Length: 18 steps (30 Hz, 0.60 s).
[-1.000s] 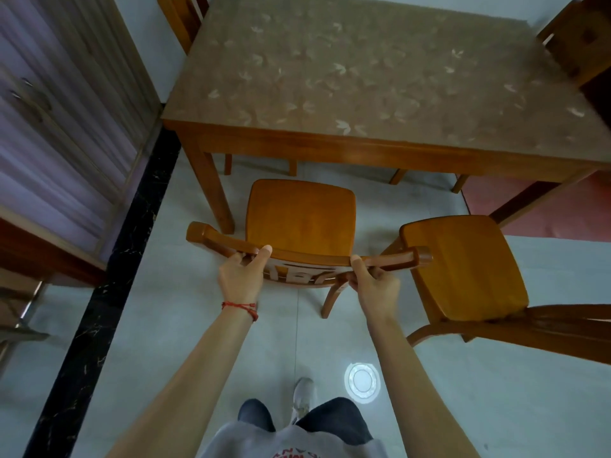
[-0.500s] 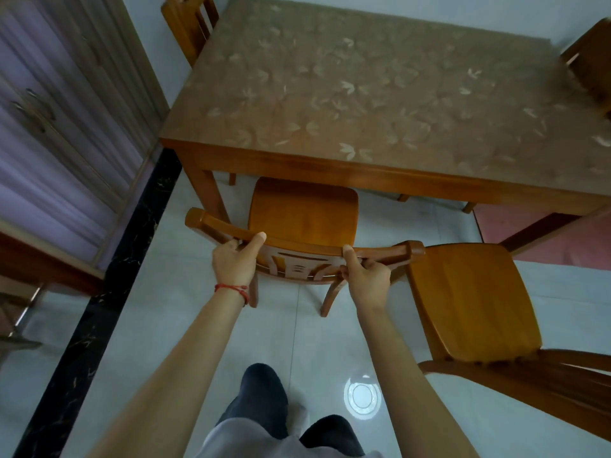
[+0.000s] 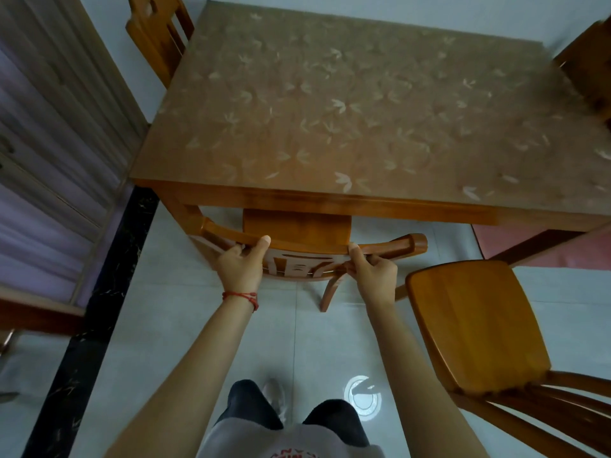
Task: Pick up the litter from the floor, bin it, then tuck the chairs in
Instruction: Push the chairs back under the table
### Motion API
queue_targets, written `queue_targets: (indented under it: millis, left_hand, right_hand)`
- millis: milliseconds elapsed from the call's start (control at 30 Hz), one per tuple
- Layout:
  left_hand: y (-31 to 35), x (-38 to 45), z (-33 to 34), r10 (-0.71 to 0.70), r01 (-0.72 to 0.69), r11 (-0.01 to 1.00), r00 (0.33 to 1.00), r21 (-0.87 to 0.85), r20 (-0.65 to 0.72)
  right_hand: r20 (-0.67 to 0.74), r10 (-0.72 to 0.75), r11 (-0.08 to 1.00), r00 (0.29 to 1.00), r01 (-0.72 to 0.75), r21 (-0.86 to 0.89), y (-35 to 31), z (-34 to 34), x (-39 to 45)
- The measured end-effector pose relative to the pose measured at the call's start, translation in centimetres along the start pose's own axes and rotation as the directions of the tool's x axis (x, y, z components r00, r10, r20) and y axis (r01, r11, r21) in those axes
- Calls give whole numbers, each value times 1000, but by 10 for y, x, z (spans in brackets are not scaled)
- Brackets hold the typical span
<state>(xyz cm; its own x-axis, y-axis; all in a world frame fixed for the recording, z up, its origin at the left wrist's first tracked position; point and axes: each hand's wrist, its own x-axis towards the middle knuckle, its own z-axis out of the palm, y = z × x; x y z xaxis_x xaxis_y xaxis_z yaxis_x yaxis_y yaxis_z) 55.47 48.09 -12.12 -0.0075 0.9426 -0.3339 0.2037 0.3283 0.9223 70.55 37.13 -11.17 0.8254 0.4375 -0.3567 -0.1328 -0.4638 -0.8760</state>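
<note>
- The floor (image 3: 185, 325) of pale grey tiles fills the near half of the view, with a black marbled strip (image 3: 99, 292) running along its left side and a round glare spot (image 3: 362, 396) near the person's feet.
- The table (image 3: 347, 200), wooden with a leaf-patterned cover on top, takes up the far half; its right end is cut off by the frame edge.
- A panelled wooden surface (image 3: 49, 143) stands on the far left, blurred, possibly a door or a cabinet front.
- The chair on the right (image 3: 469, 319) stands well out from the table, its seat bare and its backrest cut off at the lower right corner.
- The held chair (image 3: 297, 226) sits at the table's near edge, left of centre; most of its seat is hidden under the tabletop and only a near strip of it shows.
- A far chair (image 3: 155, 34) shows only its backrest beyond the table's far left corner; another one (image 3: 588, 67) at the far right is blurred and largely cropped.
- The left hand (image 3: 239, 269) grips the held chair's curved top rail, thumb laid along the rail; a red string (image 3: 241, 296) circles its wrist.
- The right hand (image 3: 375, 272) grips the same rail further right, fingers curled beneath it.
- Red lettering on the person's grey top (image 3: 291, 452) is cut off at the bottom edge and cannot be read.
</note>
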Motion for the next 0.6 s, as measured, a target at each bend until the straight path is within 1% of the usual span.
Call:
queue_targets:
  millis: [267, 433, 600]
  left_hand:
    - [19, 35, 22, -8, 9, 998, 1000, -58, 4]
    - [25, 49, 37, -14, 14, 999, 1000, -40, 7]
    - [33, 58, 50, -19, 18, 999, 1000, -33, -12]
  right_hand:
    - [15, -15, 1000, 1000, 15, -2, -21, 13, 38]
    - [47, -12, 1000, 999, 12, -6, -31, 15, 59]
    - [36, -35, 999, 999, 35, 1, -40, 16, 77]
